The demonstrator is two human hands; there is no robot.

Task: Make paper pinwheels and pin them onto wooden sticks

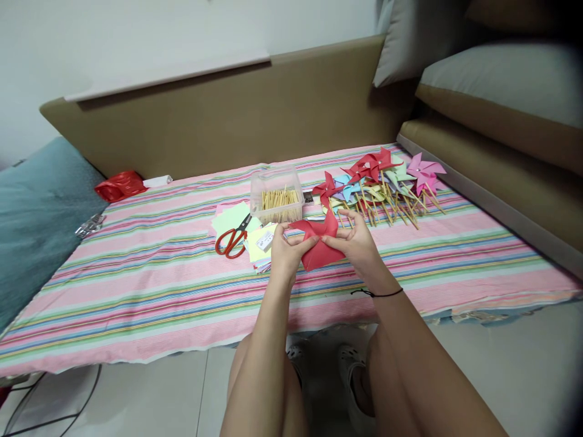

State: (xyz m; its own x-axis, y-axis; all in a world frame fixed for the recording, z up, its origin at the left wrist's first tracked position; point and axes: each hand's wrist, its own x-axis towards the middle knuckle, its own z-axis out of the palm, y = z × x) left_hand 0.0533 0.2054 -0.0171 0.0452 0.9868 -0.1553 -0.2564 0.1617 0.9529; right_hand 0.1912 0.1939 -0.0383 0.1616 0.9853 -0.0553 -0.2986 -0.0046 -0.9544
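Note:
Between my two hands is a red paper pinwheel (320, 252), its corners partly folded in toward the middle. My left hand (288, 250) pinches it from the left, thumb near the centre. From the right, my right hand (356, 241) grips it too, its thumb also pressed close to the centre. Just left of my left hand lie a stack of coloured paper (253, 250) with a small white box (265, 241) on it, and scissors with red handles (233, 238). Behind my hands stands a clear plastic box (276, 182) holding many thin wooden sticks (280, 204).
Finished pinwheels on sticks (380, 176) lie piled at the back right. A red plastic bag (122, 185), a white roll (157, 181) and a clear-wrapped item (90, 225) are at the left. A striped cloth (150, 291) covers the surface; a brown backboard (237, 115) borders it.

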